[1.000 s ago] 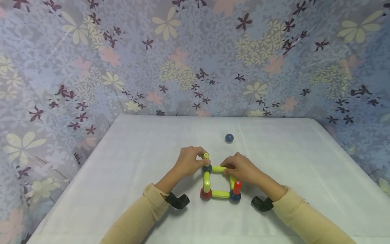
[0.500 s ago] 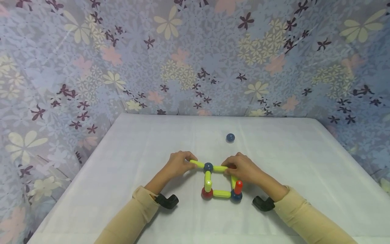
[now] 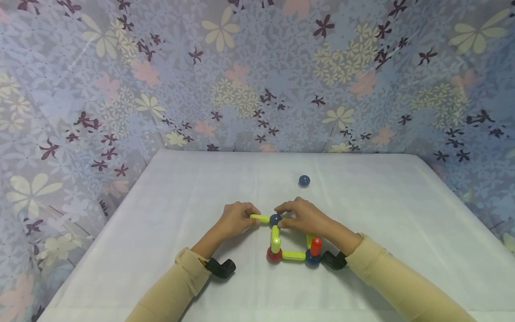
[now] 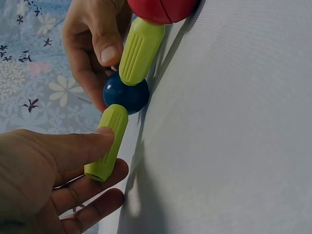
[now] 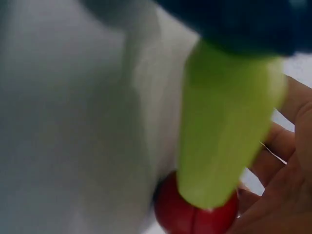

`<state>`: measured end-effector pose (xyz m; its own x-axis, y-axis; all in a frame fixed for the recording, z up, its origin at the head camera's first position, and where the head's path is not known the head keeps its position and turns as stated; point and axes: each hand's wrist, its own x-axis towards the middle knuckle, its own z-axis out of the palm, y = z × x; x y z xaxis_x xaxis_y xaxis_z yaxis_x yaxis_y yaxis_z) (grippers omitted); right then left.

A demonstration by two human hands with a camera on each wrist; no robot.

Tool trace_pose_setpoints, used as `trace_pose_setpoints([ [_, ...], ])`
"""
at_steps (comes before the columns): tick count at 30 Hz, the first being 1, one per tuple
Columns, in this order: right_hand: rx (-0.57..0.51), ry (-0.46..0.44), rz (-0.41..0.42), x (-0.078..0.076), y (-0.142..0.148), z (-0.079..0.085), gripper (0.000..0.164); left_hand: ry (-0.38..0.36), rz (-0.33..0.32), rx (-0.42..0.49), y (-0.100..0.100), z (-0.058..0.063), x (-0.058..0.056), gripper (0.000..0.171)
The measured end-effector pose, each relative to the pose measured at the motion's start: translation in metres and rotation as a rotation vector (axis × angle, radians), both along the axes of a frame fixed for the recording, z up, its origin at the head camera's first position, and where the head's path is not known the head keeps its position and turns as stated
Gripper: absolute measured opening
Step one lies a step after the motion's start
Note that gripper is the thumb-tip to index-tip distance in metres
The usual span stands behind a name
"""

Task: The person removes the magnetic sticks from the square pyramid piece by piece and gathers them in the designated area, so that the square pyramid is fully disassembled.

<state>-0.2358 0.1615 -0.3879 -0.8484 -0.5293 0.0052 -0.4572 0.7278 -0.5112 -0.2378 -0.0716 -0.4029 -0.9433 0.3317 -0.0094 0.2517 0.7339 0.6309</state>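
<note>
In the head view my left hand (image 3: 236, 219) pinches a yellow-green ridged rod (image 4: 109, 141) between thumb and fingers. Its inner end meets a blue ball (image 3: 275, 220), which my right hand (image 3: 307, 218) grips between thumb and forefinger. From that ball another yellow-green rod (image 4: 141, 52) leads to a red ball (image 3: 274, 255), on which a yellow-green rod (image 3: 275, 244) stands. A front rod (image 3: 293, 256) joins it to a second blue ball (image 3: 313, 257) bearing an upright red rod (image 3: 316, 246). Near the right palm is another red ball (image 5: 197, 207), hidden in the head view.
A loose blue ball (image 3: 304, 180) lies farther back on the white-covered table (image 3: 201, 179). Flowered cloth (image 3: 241, 89) hangs behind it. Black wrist mounts (image 3: 220, 267) sit close to the table on both arms.
My left hand has tipped its rod from upright to sideways, pointing left of the blue ball. My right hand has moved left from the back rod's right end to that ball.
</note>
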Motion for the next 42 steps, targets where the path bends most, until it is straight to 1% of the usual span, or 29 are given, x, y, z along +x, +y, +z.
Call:
trace_pose_setpoints([
  [4, 0.010, -0.029, -0.011, -0.003, -0.004, -0.002, 0.041, 0.003, -0.010, 0.002, 0.000, -0.001, -0.001, 0.015],
  [7, 0.006, -0.054, -0.022, -0.005, -0.006, -0.004, 0.039, -0.004, -0.001, 0.011, -0.001, -0.001, 0.000, 0.015],
  [11, 0.018, -0.054, -0.019, -0.006, -0.007, -0.005, 0.037, -0.015, 0.005, 0.017, -0.002, -0.001, 0.000, 0.014],
  [17, 0.026, -0.035, -0.017, -0.006, -0.007, -0.005, 0.036, -0.001, -0.008, 0.025, -0.003, -0.001, 0.000, 0.014],
  [22, 0.019, -0.047, -0.008, -0.005, -0.008, -0.005, 0.036, 0.015, -0.024, 0.047, -0.006, -0.001, 0.000, 0.015],
  [24, 0.020, -0.062, -0.012, -0.005, -0.008, -0.006, 0.036, 0.007, -0.003, 0.069, -0.009, -0.002, 0.000, 0.015],
  [28, 0.021, -0.091, -0.043, -0.005, -0.006, -0.007, 0.035, 0.001, 0.069, 0.112, -0.016, -0.002, -0.004, 0.017],
  [29, 0.021, -0.096, -0.052, -0.005, -0.005, -0.007, 0.035, -0.002, 0.086, 0.123, -0.017, -0.001, -0.007, 0.017],
  [31, 0.016, -0.100, -0.060, -0.005, -0.004, -0.007, 0.035, 0.022, 0.095, 0.128, -0.017, -0.001, -0.013, 0.019],
  [34, 0.004, -0.103, -0.051, -0.005, -0.004, -0.007, 0.034, 0.059, 0.103, 0.139, -0.015, -0.004, -0.025, 0.021],
  [37, -0.002, -0.111, -0.041, -0.005, -0.005, -0.007, 0.035, 0.090, 0.133, 0.144, -0.011, -0.008, -0.043, 0.022],
  [42, -0.001, -0.121, -0.063, -0.005, -0.006, -0.008, 0.035, 0.091, 0.197, 0.147, -0.004, -0.015, -0.078, 0.024],
])
